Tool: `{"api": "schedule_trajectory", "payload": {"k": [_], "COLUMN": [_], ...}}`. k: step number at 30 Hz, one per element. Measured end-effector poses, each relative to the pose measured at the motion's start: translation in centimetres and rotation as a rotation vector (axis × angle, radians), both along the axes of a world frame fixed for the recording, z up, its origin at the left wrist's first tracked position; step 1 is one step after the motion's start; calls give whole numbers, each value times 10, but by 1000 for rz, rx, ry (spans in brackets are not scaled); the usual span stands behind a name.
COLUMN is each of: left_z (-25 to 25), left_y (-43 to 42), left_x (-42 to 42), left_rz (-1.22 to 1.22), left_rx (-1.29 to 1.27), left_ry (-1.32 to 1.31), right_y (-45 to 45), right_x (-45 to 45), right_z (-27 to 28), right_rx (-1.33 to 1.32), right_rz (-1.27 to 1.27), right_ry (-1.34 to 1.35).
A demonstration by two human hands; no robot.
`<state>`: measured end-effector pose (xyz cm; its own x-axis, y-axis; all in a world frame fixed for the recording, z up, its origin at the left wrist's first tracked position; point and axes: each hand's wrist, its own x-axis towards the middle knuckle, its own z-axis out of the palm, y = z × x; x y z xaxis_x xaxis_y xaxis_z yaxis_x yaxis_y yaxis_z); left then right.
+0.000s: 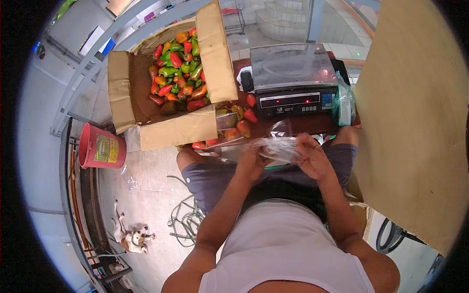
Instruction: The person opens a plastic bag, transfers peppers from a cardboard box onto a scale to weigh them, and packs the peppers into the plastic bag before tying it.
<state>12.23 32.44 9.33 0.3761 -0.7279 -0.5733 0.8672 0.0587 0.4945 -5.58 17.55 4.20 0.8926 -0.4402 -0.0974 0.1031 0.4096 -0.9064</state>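
Note:
Above my lap, a crumpled clear plastic bag [281, 149] is stretched between my two hands. My left hand [251, 162] is closed on its left side, and my right hand [314, 157] grips the right side. Just beyond them stands a digital scale [293, 103] with lit red digits. Loose red and brownish peppers [243, 128] lie on the dark table [271, 126], left of the scale and nearest my left hand. An open cardboard box [178, 133] holds many red, green and orange peppers [181, 68]. The bag's contents, if any, cannot be made out.
A red bucket [101, 146] stands on the tiled floor at left. Below it a brown-and-white dog [133, 238] lies near tangled green strapping [186, 219]. A large cardboard sheet [415, 127] rises on my right. A green-tinted plastic bag [345, 102] hangs beside the scale.

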Motion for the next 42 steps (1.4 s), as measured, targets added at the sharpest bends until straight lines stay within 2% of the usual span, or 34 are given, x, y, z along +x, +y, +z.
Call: {"api": "schedule_trajectory", "payload": {"k": [2,3,4,7,8,11,13,14,15,17,19,20,21,23,26,29,30,33,34,37,40,42], "left_z": [15,18,8,40,60,117,158,162,161,142,115,113,108,103,99,77,62,95,89,102,94,90], "left_y": [2,7,13,16,14,24,30,27,18,12,-4,-10,-14,-17,-16,-27,-40,-58,-59,-59,-46,-36], "left_x": [-17,-22,-16,-5,6,76,135,177,222,288,308,296,298,312,316,312,328,283,290,297,309,314], "left_rz": [-61,-82,-388,-576,-690,-967,-791,-575,-509,-878,-1114,-1132,-1137,-1087,-860,-1025,-1148,-1011,-991,-1130,-983,-958], "left_rx": [-105,-153,-53,445,541,-250,-164,-101,151,382,419,547,604,774,702,1049,1012,1294,1225,1112,1082,1054], "left_ry": [-140,-220,-675,-1937,-2051,-1820,-1148,-1423,-1708,-2158,-1739,-1779,-1904,-1772,-1690,-1928,-1872,-1783,-1875,-1749,-1561,-1579], "right_y": [-5,5,14,32,34,13,-28,-43,-58,-84,-99,-103,-104,-94,-91,-96,-97,-97,-97,-100,-105,-102], "right_x": [1,5,10,16,17,9,-8,-15,-19,-21,-24,-23,-20,-10,0,4,5,4,3,-1,-6,-2], "right_z": [-8,30,61,103,104,85,65,53,39,8,-38,-62,-57,-34,-26,-44,-48,-53,-52,-49,-48,-46], "right_rx": [-640,-980,-1319,-1339,-1372,-1298,-1184,-1185,-1188,-1212,-1249,-1392,-1328,-1190,-1118,-1149,-1151,-1128,-1101,-1029,-1097,-1091], "right_rz": [5,-50,-117,-21,-55,-207,-242,-301,-363,-465,-534,-634,-591,-494,-282,-209,-202,-168,-152,-137,-128,-117], "right_ry": [189,315,435,587,489,635,622,627,631,636,651,629,618,605,457,385,407,488,526,536,556,538]}}
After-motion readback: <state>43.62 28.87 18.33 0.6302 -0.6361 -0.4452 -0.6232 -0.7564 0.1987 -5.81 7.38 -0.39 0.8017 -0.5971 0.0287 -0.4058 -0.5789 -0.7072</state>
